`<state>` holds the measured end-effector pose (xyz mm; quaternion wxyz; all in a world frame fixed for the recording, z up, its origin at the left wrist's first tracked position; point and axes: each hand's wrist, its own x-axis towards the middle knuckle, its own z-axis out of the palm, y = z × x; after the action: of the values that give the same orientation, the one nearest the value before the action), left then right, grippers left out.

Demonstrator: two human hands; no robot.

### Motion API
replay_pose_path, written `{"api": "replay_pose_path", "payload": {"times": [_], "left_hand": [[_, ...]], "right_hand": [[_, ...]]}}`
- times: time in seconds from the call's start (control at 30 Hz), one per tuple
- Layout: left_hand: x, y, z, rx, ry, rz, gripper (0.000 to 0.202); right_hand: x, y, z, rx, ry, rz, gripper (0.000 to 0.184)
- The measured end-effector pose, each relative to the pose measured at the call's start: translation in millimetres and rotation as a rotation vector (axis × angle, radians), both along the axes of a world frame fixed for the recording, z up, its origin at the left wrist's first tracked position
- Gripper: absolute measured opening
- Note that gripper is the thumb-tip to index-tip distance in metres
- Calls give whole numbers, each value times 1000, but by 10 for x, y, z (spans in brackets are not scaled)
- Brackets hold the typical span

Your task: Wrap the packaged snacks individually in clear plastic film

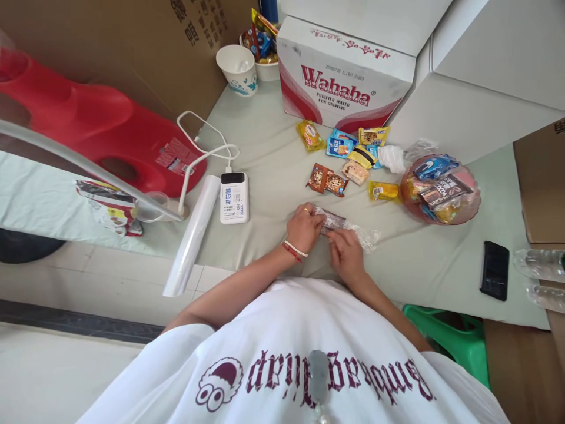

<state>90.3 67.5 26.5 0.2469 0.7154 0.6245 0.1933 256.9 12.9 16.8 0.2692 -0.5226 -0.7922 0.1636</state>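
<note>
Here, both hands meet low on the table, right in front of the person's white shirt. The left hand and the right hand each close their grip on one small snack pack, with the fingers pinching it from either end. The pack is long and thin, dark brown inside. Its clear, shiny wrapper sticks out crinkled to the right. It lies on the pale green cloth. Farther back sit loose cookie packs and a pink bowl full of sweets. A white power bank lies to the left and a black phone to the right.
</note>
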Motion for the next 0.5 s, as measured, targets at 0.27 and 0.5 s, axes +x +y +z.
{"api": "replay_pose_path", "payload": {"times": [0.27, 0.5], "left_hand": [[-51, 51, -121, 20, 54, 219, 48], [36, -29, -86, 104, -123, 113, 19]], "right_hand": [[337, 79, 137, -133, -213, -472, 22], [-142, 265, 275, -238, 54, -208, 24]]}}
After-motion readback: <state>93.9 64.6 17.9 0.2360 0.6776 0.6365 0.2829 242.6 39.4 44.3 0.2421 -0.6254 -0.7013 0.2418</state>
